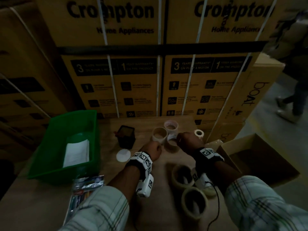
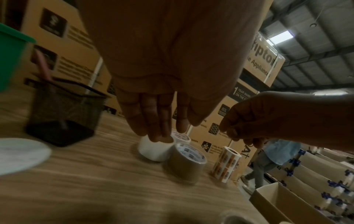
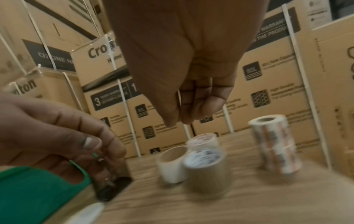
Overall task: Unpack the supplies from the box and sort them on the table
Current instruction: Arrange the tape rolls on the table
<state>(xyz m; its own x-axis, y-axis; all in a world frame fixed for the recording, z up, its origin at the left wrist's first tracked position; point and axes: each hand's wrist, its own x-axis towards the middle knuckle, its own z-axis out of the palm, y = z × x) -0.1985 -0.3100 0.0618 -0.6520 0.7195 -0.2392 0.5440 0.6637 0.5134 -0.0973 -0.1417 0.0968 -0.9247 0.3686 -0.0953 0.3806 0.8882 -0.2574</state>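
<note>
Three tape rolls stand together mid-table: a white one [image 2: 153,151], a brown one [image 2: 186,164] and a pale one [image 1: 171,126] behind. A printed label roll [image 2: 227,163] stands upright to their right. My left hand [image 2: 162,133] hovers just over the white roll, fingers hanging relaxed and holding nothing. My right hand [image 3: 180,121] hangs above the brown roll [image 3: 205,169], fingers loosely curled with the thumb near the fingertips, also holding nothing. The open cardboard box [image 1: 240,139] sits at the table's right edge; its inside is dark.
A green bin [image 1: 73,113] with white sheets sits at the left. A black mesh pen holder [image 1: 126,136] and a white disc [image 1: 123,155] lie beside it. Two more tape rolls [image 1: 194,202] and a pen packet [image 1: 85,189] lie near me. Stacked cartons wall the back; a person [image 1: 295,97] walks at right.
</note>
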